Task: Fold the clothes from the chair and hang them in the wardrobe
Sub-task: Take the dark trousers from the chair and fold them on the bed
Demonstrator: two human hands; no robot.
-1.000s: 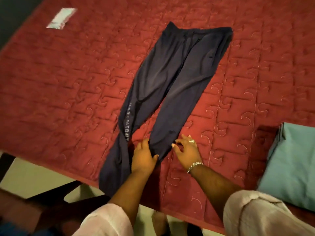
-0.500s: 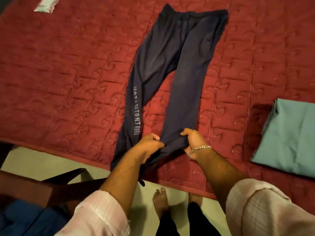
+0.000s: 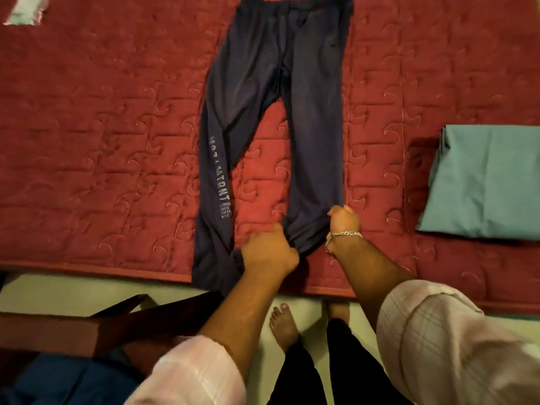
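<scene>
Dark navy track pants (image 3: 292, 83) lie spread flat on the red quilted bed (image 3: 102, 141), waistband at the far side, legs toward me. White lettering runs down the left leg. My left hand (image 3: 268, 252) grips the inner side of the right leg's hem. My right hand (image 3: 343, 220), with a silver bracelet at the wrist, grips the outer side of the same hem. The left leg's hem hangs over the bed's near edge.
A folded teal cloth (image 3: 485, 182) lies on the bed at the right. A dark wooden chair (image 3: 87, 325) with blue clothing (image 3: 64, 378) on it stands at the lower left. A white-green packet (image 3: 23, 10) sits at the far left. My bare feet are on the pale floor.
Both hands went from resting on the right leg's hem to gripping it in fists and have pulled the leg straight. The view has shifted so the pants lie more squarely in front of me.
</scene>
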